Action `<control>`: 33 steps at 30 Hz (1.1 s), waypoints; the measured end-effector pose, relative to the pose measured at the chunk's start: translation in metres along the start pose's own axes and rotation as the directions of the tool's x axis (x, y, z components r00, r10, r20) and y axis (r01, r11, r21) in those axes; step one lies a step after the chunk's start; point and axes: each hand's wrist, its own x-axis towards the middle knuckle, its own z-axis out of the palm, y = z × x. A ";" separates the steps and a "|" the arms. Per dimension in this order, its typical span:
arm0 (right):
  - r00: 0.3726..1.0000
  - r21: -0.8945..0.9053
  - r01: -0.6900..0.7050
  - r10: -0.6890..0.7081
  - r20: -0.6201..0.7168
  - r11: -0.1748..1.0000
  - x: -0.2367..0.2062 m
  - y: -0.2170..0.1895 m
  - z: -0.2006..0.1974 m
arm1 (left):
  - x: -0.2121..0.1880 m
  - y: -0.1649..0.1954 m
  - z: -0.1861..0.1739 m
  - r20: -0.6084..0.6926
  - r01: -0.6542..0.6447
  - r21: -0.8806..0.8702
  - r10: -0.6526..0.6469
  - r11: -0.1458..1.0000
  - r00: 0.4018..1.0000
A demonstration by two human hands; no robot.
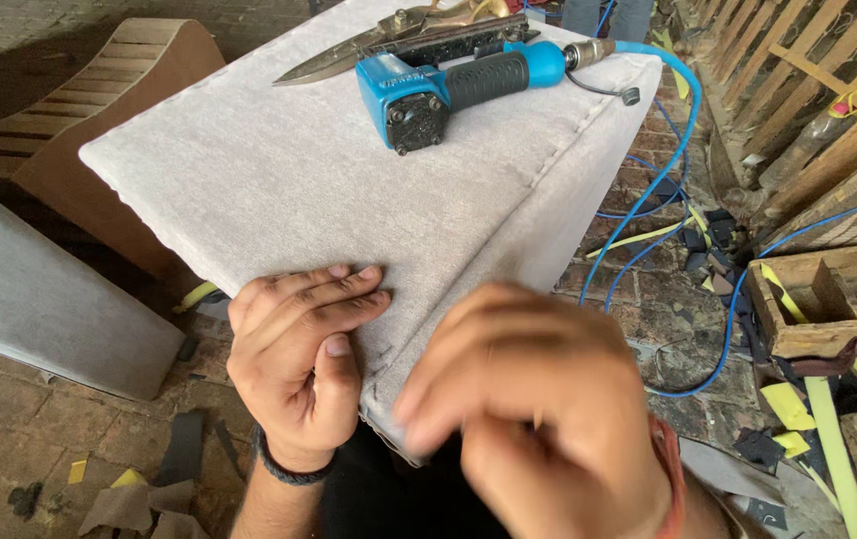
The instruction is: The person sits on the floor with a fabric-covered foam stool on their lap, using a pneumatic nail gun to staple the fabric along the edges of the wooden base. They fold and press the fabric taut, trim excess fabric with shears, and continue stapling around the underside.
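Grey fabric-covered cushion (349, 170) occupies the centre, its near corner pointing toward the person. Left hand (294, 369) lies flat on the near edge, fingers pressed together over the fabric, thumb tucked alongside. Right hand (538, 399) sits at the near corner, blurred; fingers curled toward the seam, but whether they pinch the fabric cannot be told. On the far part of the cushion rest a blue air stapler (458, 85) and, just beyond it, scissors (369, 45). A blue hose (648, 190) drops to the brick floor (9, 439) on the right.
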 end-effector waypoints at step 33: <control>0.933 -0.886 -0.301 -0.084 -0.350 0.351 0.021 0.129 -0.038 | 0.009 0.005 -0.003 -0.033 0.047 0.001 -0.047 0.999 0.998</control>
